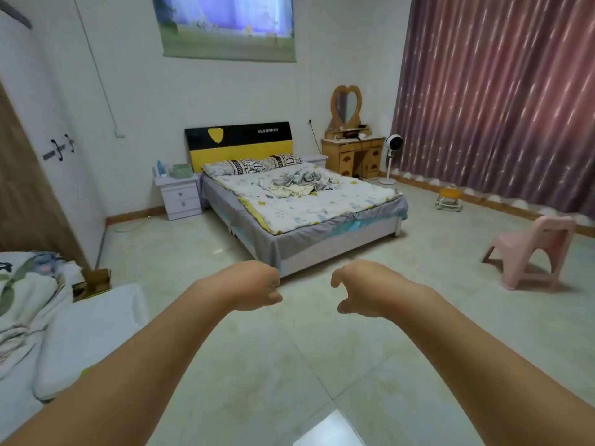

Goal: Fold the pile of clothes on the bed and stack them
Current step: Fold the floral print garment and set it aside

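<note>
Near cam: left hand (257,286) & right hand (360,289) both out front over the floor (289,349), fingers curled in, holding nothing — nowhere near the task items. Further back, bed (322,226) w/ printed quilt. Pile of clothes (301,183) sits rumpled mid-mattress toward the pillows (251,165), grey and cream pieces tangled together. Judging by the crumple: light, soft, limp fabric, no stiffness, not fragile — prob. drapes and slips when lifted. Best take one piece at shoulders or a hem edge w/ both hands, shake flat. Nothing folded yet.
</note>
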A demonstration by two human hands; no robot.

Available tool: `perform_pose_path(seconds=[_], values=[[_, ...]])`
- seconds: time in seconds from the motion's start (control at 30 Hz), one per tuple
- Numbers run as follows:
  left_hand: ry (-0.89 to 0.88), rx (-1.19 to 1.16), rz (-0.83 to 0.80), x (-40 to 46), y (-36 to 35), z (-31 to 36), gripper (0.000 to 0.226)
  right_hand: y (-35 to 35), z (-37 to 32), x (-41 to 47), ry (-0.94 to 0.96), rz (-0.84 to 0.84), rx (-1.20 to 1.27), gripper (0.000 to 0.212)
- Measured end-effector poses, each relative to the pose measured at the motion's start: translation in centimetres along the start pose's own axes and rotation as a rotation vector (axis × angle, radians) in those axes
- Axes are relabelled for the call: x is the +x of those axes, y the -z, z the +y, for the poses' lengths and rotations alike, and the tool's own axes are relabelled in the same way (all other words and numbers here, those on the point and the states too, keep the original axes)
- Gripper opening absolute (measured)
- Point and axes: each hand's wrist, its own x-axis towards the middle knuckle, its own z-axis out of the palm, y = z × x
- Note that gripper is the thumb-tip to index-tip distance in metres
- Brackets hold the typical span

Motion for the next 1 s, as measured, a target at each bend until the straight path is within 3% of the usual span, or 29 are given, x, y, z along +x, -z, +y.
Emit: perform_pose_path(seconds=[0.53,1.0], values=[[0.005,-0.049,0.007,19.3,2.8,1.5,0.038,1.9,12.5,14.7,0.017,-0.023,0.017,0.045],[-0.057,0.029,-0.012,38.4,6.2,-2.4,0.033,4.7,19.5,32.2,-0.019,-0.021,-0.019,0.034]])
